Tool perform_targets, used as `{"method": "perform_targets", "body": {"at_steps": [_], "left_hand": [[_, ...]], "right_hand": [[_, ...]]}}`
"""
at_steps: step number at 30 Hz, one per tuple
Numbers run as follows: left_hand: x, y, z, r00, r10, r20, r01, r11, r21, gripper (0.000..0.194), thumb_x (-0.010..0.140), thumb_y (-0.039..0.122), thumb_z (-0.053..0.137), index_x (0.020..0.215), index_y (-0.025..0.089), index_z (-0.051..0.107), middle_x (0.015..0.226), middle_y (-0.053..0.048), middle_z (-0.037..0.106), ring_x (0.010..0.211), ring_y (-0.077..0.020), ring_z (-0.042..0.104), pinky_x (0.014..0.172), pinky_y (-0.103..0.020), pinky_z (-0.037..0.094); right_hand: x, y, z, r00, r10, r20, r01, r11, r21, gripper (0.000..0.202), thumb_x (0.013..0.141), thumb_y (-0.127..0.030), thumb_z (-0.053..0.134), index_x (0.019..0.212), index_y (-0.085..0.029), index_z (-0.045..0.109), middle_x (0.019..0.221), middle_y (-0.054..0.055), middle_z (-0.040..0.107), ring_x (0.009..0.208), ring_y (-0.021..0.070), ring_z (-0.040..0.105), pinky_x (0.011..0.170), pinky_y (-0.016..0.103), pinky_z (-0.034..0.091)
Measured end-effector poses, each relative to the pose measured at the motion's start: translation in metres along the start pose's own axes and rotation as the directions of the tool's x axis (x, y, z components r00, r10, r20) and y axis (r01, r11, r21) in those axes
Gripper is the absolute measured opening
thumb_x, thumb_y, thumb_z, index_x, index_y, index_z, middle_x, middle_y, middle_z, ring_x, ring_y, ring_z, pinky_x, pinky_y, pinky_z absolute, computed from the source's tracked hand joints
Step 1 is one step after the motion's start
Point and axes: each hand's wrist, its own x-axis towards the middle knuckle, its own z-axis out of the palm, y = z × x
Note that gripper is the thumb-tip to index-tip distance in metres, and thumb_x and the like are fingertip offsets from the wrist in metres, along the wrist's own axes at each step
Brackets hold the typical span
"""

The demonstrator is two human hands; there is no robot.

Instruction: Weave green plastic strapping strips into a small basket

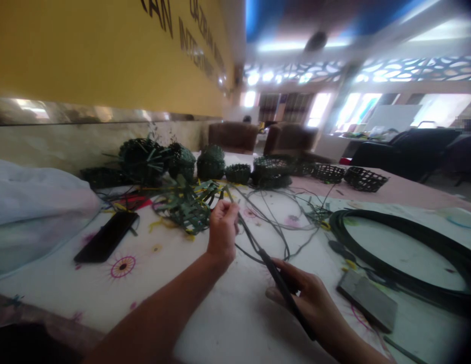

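Nearest the camera, the right fingers (295, 274) are closing around a long dark tool (277, 279), thumb and forefinger bracing opposite sides, which seems to be steadying its slant towards the left fingers. A grey block (367, 302) is lying just right of the right fingers. Farther on, the left fingers (224, 211) are curling shut, but blur is hiding whether they are pinching a strip. A phone (106, 237) is lying left of them on the cloth-covered surface (155, 275), and a dark coil (421, 232) is spreading well to their right. Just beyond and left of the left fingers, the green woven piece (189, 215) is lying open-meshed, its flat strips sticking out unevenly. Farthest beyond the fingers, dark green baskets (210, 164) are standing in a rough row.
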Motion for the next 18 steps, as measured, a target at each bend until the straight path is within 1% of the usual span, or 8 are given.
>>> {"method": "perform_targets", "body": {"at_steps": [4, 8, 13, 15, 18], "left_hand": [[0.0004, -0.0006, 0.0000, 1.000, -0.027, 0.007, 0.027, 0.999, -0.021, 0.025, 0.079, 0.028, 0.064, 0.070, 0.019, 0.042, 0.051, 0.009, 0.032, 0.038, -0.0030, 0.023, 0.038, -0.017, 0.015], [-0.0002, -0.0019, -0.0001, 1.000, -0.027, 0.009, 0.027, 0.999, -0.031, 0.026, 0.078, 0.028, 0.064, 0.070, 0.019, 0.041, 0.052, 0.009, 0.034, 0.039, -0.0032, 0.026, 0.038, -0.017, 0.016], [-0.0021, -0.0016, 0.0008, 1.000, -0.016, 0.012, 0.016, 0.998, -0.053, 0.027, 0.078, 0.029, 0.065, 0.069, 0.019, 0.042, 0.052, 0.008, 0.035, 0.041, -0.0034, 0.027, 0.039, -0.016, 0.017], [-0.0024, -0.0011, 0.0013, 1.000, -0.017, 0.009, 0.017, 0.998, -0.059, 0.026, 0.078, 0.027, 0.065, 0.069, 0.019, 0.042, 0.052, 0.008, 0.036, 0.041, -0.0034, 0.027, 0.039, -0.016, 0.018], [-0.0021, -0.0011, 0.0016, 1.000, -0.007, 0.009, 0.008, 0.998, -0.060, 0.025, 0.079, 0.026, 0.063, 0.069, 0.018, 0.042, 0.052, 0.008, 0.036, 0.041, -0.0034, 0.026, 0.039, -0.016, 0.018]], "right_hand": [[0.0011, 0.0021, 0.0009, 1.000, 0.003, -0.002, -0.003, 1.000, 0.021, 0.054, 0.071, -0.052, 0.070, 0.109, -0.014, 0.068, 0.067, 0.000, 0.053, 0.063, 0.0166, 0.045, 0.057, 0.028, 0.039], [0.0004, -0.0019, 0.0009, 1.000, -0.001, 0.011, 0.000, 0.998, 0.070, 0.050, 0.072, -0.050, 0.070, 0.108, -0.014, 0.068, 0.065, -0.002, 0.046, 0.061, 0.0140, 0.041, 0.055, 0.025, 0.036], [-0.0024, -0.0070, 0.0012, 0.998, 0.000, 0.058, -0.008, 0.990, 0.141, 0.047, 0.076, -0.048, 0.067, 0.108, -0.015, 0.066, 0.061, -0.005, 0.037, 0.053, 0.0100, 0.033, 0.047, 0.022, 0.029], [-0.0028, -0.0074, 0.0011, 0.998, 0.003, 0.063, -0.012, 0.990, 0.144, 0.044, 0.077, -0.049, 0.066, 0.105, -0.014, 0.066, 0.060, -0.005, 0.037, 0.051, 0.0093, 0.033, 0.045, 0.022, 0.028], [-0.0031, -0.0069, 0.0008, 0.998, 0.012, 0.065, -0.021, 0.990, 0.140, 0.039, 0.078, -0.050, 0.065, 0.093, -0.014, 0.065, 0.058, -0.005, 0.035, 0.049, 0.0088, 0.033, 0.044, 0.022, 0.028]]}}
